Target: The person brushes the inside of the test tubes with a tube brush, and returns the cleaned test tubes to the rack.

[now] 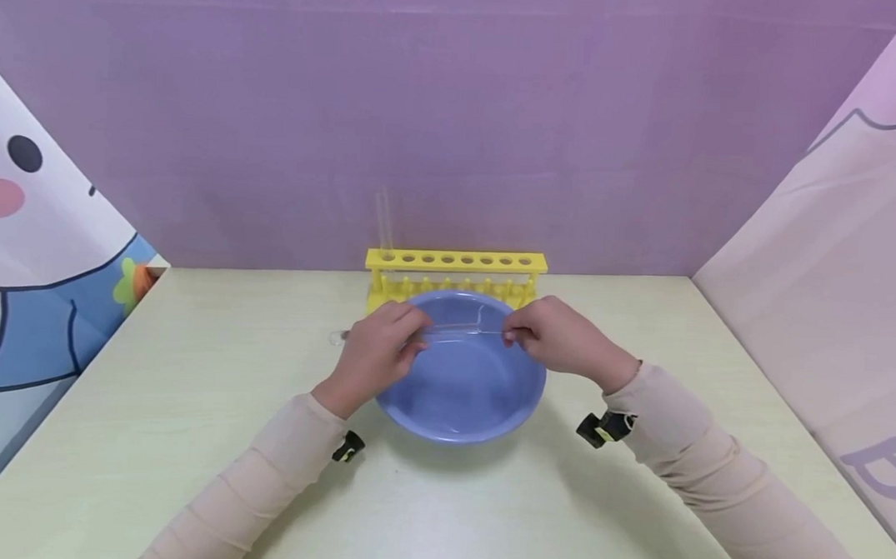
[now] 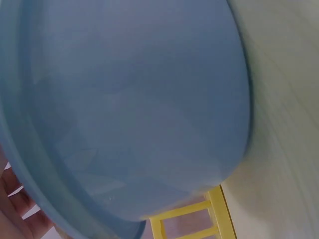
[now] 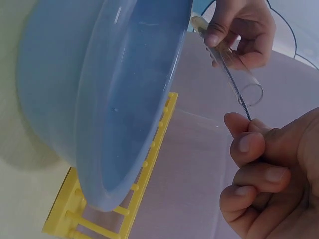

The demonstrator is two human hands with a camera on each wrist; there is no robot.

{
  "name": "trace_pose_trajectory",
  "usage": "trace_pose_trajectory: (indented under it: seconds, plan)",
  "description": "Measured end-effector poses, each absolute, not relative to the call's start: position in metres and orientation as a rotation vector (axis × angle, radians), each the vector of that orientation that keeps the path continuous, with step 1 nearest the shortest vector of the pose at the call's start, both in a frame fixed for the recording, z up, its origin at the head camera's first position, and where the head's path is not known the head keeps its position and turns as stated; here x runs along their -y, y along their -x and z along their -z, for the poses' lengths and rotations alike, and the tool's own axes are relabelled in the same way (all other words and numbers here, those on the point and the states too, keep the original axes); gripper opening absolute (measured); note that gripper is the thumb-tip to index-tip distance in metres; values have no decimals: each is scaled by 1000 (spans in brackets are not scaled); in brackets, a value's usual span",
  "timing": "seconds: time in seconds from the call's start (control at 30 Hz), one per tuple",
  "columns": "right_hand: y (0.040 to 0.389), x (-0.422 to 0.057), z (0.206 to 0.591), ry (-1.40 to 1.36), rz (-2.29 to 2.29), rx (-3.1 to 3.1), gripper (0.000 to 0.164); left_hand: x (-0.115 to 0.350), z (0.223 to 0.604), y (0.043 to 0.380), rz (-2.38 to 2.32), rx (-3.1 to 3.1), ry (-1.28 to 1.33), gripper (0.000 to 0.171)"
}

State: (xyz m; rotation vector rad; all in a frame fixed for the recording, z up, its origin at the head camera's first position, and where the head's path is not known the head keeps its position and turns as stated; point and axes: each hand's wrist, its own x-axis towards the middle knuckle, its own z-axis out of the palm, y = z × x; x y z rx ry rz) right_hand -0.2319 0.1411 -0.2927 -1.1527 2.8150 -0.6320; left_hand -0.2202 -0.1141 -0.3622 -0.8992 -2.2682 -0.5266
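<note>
Over the blue basin [image 1: 458, 388], my left hand [image 1: 373, 347] grips a clear glass test tube [image 1: 453, 330], held nearly level. Its rounded end sticks out left of that hand. In the right wrist view the tube's open mouth [image 3: 250, 94] faces my right hand [image 3: 271, 174]. There the right thumb and forefinger pinch the twisted wire handle of a test tube brush [image 3: 232, 79], which runs into the tube. The brush's bristles are mostly hidden behind the left fingers. Only some left fingers [image 2: 22, 204] show past the basin rim in the left wrist view.
Behind the basin stands a yellow test tube rack [image 1: 456, 261] with a row of holes and pegs. Another clear test tube [image 1: 384, 218] stands upright in its left end hole. A purple backdrop [image 1: 454, 130] rises at the table's [image 1: 225, 386] far edge, with printed cloths on both sides.
</note>
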Motion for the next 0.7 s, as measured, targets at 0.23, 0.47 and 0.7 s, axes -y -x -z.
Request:
trace_pose_trajectory:
  seconds: [0.23, 0.47, 0.7]
  plan:
    - [232, -139, 293, 1199, 630, -2819, 23, 106, 360, 222, 525, 2233, 905, 27]
    - [232, -137, 293, 1223, 628, -2827, 25, 103, 359, 221, 506, 2251, 896, 25]
    - [232, -135, 295, 1236, 622, -2854, 24, 104, 357, 220, 512, 2243, 891, 26]
